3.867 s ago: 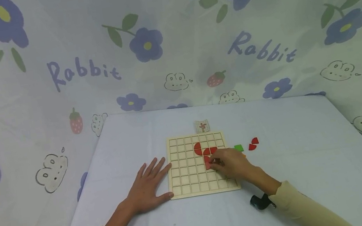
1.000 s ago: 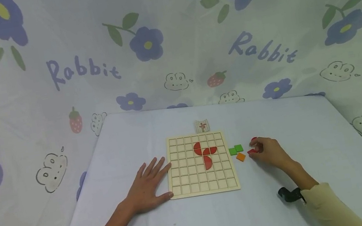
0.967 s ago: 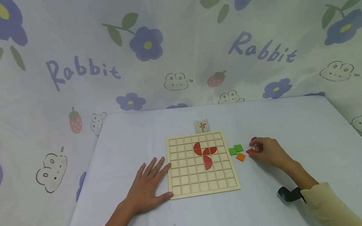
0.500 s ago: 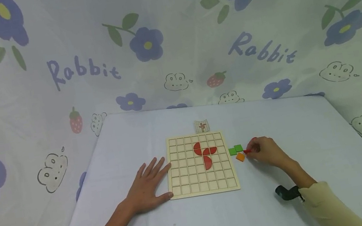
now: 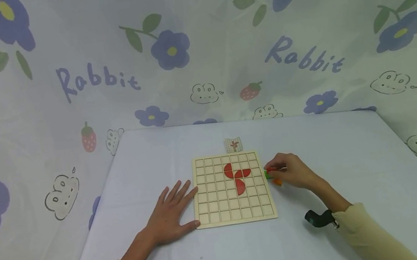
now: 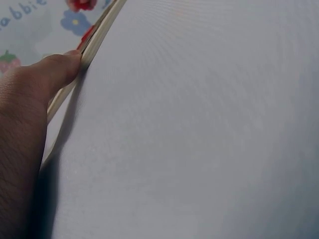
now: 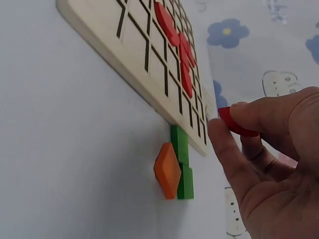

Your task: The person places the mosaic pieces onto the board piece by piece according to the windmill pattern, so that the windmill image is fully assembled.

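My right hand [image 5: 295, 173] is just off the board's right edge, pinching a red quarter-circle tile [image 7: 233, 123] between thumb and finger in the right wrist view. Beneath it on the cloth are two green square tiles [image 7: 180, 144] and an orange tile [image 7: 168, 170] turned on its corner. The wooden grid board [image 5: 213, 208] carries several red quarter-circle tiles [image 5: 240, 186] in its upper middle cells. At the board's left side, my left hand [image 5: 170, 218] lies flat with fingers spread, fingertips and thumb at the edge. Only that thumb [image 6: 57, 72] shows clearly in the left wrist view.
A small pattern card [image 5: 233, 145] with a red pinwheel design lies behind the board. White cloth [image 5: 360, 160] covers the table, and a flower-and-rabbit printed curtain [image 5: 198, 68] hangs behind and at the sides.
My right hand set a red tile on the board, went right to the loose red tiles, picked up there and came back left over the green ones. My left hand has stayed put.
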A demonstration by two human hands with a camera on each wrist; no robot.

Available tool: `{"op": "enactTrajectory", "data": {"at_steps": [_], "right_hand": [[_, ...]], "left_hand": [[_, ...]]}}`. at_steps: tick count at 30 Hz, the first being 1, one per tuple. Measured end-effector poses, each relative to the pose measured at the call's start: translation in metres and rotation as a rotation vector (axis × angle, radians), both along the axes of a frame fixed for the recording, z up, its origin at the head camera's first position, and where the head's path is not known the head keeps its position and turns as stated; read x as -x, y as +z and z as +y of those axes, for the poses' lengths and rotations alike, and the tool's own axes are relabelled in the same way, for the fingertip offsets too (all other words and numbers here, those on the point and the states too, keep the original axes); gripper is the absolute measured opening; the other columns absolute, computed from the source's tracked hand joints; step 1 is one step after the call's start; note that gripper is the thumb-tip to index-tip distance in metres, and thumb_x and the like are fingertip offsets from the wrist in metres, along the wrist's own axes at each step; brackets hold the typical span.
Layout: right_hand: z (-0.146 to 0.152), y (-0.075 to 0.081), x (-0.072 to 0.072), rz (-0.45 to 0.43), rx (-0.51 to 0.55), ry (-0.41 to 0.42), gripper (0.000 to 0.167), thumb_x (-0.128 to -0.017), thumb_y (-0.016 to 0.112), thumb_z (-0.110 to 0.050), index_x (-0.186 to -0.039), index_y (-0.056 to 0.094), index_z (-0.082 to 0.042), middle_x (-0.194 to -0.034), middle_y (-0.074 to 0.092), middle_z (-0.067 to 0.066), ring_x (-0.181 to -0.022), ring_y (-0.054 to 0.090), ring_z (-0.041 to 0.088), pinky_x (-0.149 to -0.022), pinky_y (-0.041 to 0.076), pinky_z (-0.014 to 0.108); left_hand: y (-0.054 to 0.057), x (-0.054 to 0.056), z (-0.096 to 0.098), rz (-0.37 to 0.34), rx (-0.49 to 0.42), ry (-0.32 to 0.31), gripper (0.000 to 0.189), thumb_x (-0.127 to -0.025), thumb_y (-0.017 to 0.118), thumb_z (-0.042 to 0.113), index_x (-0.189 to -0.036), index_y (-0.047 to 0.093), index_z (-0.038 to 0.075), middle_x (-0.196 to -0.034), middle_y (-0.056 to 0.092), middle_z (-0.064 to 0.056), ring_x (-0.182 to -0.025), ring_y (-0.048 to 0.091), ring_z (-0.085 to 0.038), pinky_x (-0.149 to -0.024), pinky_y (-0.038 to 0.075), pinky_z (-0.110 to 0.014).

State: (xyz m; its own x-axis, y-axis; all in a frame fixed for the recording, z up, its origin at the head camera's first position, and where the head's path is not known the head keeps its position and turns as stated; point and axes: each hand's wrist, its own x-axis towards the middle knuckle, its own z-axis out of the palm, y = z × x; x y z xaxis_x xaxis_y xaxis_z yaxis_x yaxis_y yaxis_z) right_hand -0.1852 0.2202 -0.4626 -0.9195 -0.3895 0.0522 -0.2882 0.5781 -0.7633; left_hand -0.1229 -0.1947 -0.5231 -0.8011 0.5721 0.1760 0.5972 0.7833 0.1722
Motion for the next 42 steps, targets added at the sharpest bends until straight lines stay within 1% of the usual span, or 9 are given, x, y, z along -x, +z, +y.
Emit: {"op": "enactTrajectory", "data": {"at_steps": [4,9,13,17,22,26,30,37,42], "right_hand": [[-0.008,0.003,0.002,-0.027,0.017,0.003,0.022,-0.086,0.074,-0.001,-0.108,0.073,-0.002,-0.097,0.067,0.001,-0.092,0.066,0.019,-0.083,0.056,0.037],[-0.017,0.004,0.005,-0.082,0.032,-0.027,0.029,-0.086,0.075,-0.006,-0.115,0.071,-0.002,-0.102,0.071,0.002,-0.091,0.068,0.019,-0.078,0.056,0.033],[-0.025,0.002,0.006,-0.104,0.070,-0.067,0.022,-0.085,0.077,-0.008,-0.107,0.073,-0.006,-0.094,0.072,0.001,-0.081,0.067,0.018,-0.069,0.056,0.030],[-0.034,0.000,0.008,-0.074,0.106,-0.082,0.013,-0.086,0.076,-0.006,-0.099,0.074,-0.009,-0.092,0.072,0.000,-0.080,0.067,0.018,-0.068,0.057,0.031],[-0.045,-0.003,0.010,-0.033,0.095,-0.081,0.015,-0.087,0.074,-0.004,-0.101,0.075,-0.010,-0.098,0.070,0.000,-0.086,0.067,0.019,-0.076,0.057,0.032],[-0.054,-0.004,0.013,-0.024,0.081,-0.057,0.015,-0.088,0.074,-0.005,-0.102,0.075,-0.010,-0.098,0.071,0.000,-0.085,0.067,0.017,-0.078,0.056,0.033],[-0.062,-0.006,0.016,-0.003,0.080,-0.022,0.013,-0.088,0.073,-0.004,-0.100,0.076,-0.006,-0.097,0.072,0.002,-0.084,0.069,0.016,-0.078,0.057,0.033],[-0.077,-0.012,0.020,0.045,0.043,0.031,0.005,-0.086,0.076,-0.007,-0.092,0.077,-0.006,-0.087,0.073,-0.002,-0.075,0.068,0.010,-0.070,0.057,0.030],[-0.087,-0.016,0.024,0.057,0.001,0.066,0.003,-0.086,0.077,-0.009,-0.088,0.077,-0.007,-0.082,0.071,-0.006,-0.071,0.065,0.007,-0.066,0.055,0.027]], "left_hand": [[0.000,0.001,0.000,0.008,0.003,-0.004,0.090,-0.086,0.044,0.076,-0.156,0.030,0.022,-0.162,0.022,-0.006,-0.148,0.014,-0.032,-0.114,0.012,-0.058],[-0.001,0.001,0.000,-0.005,0.015,0.005,0.090,-0.086,0.042,0.077,-0.157,0.026,0.024,-0.162,0.020,-0.005,-0.149,0.011,-0.030,-0.115,0.011,-0.057],[0.000,0.000,0.001,-0.019,0.014,0.006,0.090,-0.087,0.042,0.077,-0.158,0.025,0.025,-0.163,0.019,-0.004,-0.149,0.009,-0.028,-0.115,0.009,-0.057],[0.000,0.000,0.001,-0.019,0.020,0.007,0.090,-0.087,0.041,0.077,-0.158,0.024,0.025,-0.163,0.018,-0.004,-0.149,0.008,-0.028,-0.116,0.010,-0.056],[-0.001,0.001,0.000,-0.018,0.030,0.010,0.090,-0.087,0.040,0.078,-0.158,0.023,0.026,-0.163,0.018,-0.004,-0.149,0.008,-0.027,-0.116,0.009,-0.056],[-0.003,0.001,0.000,-0.011,0.029,0.010,0.090,-0.087,0.040,0.078,-0.158,0.024,0.025,-0.163,0.018,-0.004,-0.149,0.008,-0.028,-0.116,0.009,-0.056],[-0.002,0.001,0.001,-0.003,0.016,0.003,0.090,-0.087,0.041,0.077,-0.158,0.025,0.024,-0.163,0.019,-0.004,-0.149,0.010,-0.029,-0.115,0.010,-0.056],[-0.002,0.000,0.001,0.032,0.001,-0.010,0.089,-0.087,0.046,0.075,-0.156,0.030,0.022,-0.161,0.024,-0.007,-0.147,0.016,-0.032,-0.113,0.017,-0.060],[-0.001,0.000,0.001,0.030,-0.008,-0.014,0.089,-0.087,0.047,0.074,-0.156,0.030,0.021,-0.161,0.024,-0.007,-0.147,0.016,-0.033,-0.113,0.016,-0.060]]}}
